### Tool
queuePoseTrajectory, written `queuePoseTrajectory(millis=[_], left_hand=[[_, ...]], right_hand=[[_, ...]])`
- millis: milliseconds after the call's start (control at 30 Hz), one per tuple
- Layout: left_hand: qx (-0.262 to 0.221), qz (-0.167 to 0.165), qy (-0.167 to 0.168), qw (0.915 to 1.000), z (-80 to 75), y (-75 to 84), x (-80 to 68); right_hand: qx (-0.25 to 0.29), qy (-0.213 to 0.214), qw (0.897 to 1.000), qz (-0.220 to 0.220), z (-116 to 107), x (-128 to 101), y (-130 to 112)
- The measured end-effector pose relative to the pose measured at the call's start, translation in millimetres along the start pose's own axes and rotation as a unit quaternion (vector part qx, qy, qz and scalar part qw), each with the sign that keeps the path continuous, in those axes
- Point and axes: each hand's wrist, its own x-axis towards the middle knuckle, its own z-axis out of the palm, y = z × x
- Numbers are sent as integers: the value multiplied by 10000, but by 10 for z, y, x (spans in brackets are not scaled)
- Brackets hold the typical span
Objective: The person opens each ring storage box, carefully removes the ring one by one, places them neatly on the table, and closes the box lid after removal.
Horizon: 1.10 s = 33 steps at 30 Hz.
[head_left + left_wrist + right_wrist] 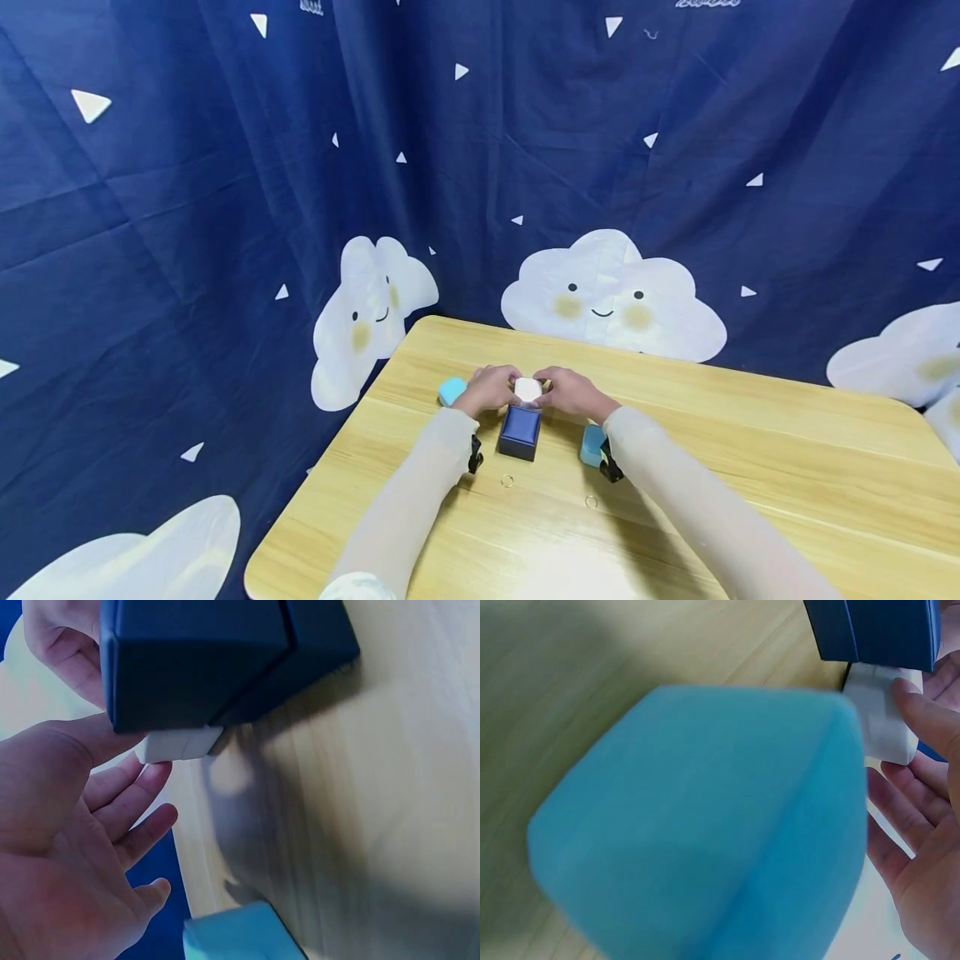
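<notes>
- White jewellery box (528, 389) sits between the two hands, just beyond the navy box as the person sees it; whether it rests on the desk is hard to tell.
- Left hand (491, 389) pinches its left side, and right hand (567, 392) pinches its right side, thumbs towards the person; both sets of fingers are gripping the white box.
- The step in hand seems to be handling or lining up this box; whether it is being placed or opened cannot be told.
- The next move, I judge, calls for an even two-sided grip and care not to knock the navy box.
- Navy box (520, 433) stands just in front, its lid down.
- One light-blue box (452, 391) is beside the left hand, another light-blue box (592, 444) near the right wrist.
- Two rings (512, 479) lie apart on the desk (750, 467), nearer the person.
</notes>
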Motion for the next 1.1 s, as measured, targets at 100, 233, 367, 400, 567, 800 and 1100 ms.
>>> queuePoseTrajectory(millis=[100,233,367,400,567,800,1100], left_hand=[[9,-78,-89,9999,3,72,29],[114,-114,-134,9998,24,149,59],[117,-199,-171,9996,60,235,73],[106,-228,-182,9995,66,259,73],[151,-303,-210,9992,83,386,74],[225,-204,-309,9991,141,543,112],[-118,-29,-376,9992,260,717,197]], right_hand=[[-18,-4,10000,89,-34,-41,35],[-75,3,9998,159,-69,-97,77],[-95,-13,9998,186,-117,-159,114],[-90,-19,9998,193,-129,-171,127],[55,-18,9998,192,-166,-221,224],[143,0,9997,200,-201,-322,400],[508,6,9978,414,-305,-508,545]])
